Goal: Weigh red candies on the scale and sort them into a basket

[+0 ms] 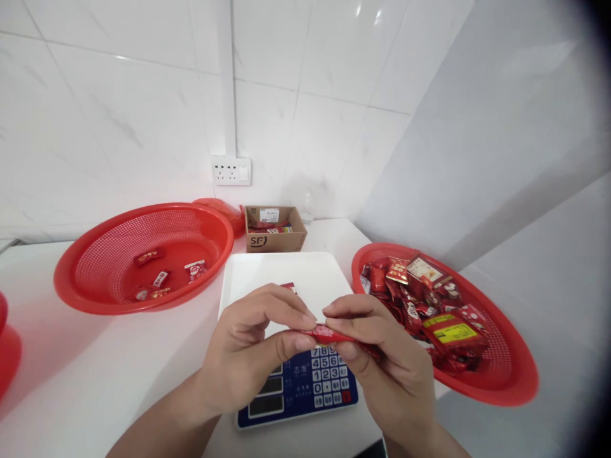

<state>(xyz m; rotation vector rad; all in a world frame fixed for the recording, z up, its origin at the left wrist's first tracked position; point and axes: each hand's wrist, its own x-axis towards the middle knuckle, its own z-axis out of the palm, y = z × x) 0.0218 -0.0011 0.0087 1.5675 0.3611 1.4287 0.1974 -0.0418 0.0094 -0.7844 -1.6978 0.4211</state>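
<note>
Between both hands, a small red snack packet is pinched over the keypad of a digital scale. My left hand grips its left end with thumb and fingertips. At the other end, my right hand holds it the same way, and part of the packet is covered by those fingers. Behind my left hand, a bit of another red packet shows on the scale's white pan; the rest of it is hidden.
A red basket at left holds several wrapped snacks. Another red basket at right is heaped with red packets. A cardboard box with packets and a red plastic bag stand by the wall. A red rim shows at far left.
</note>
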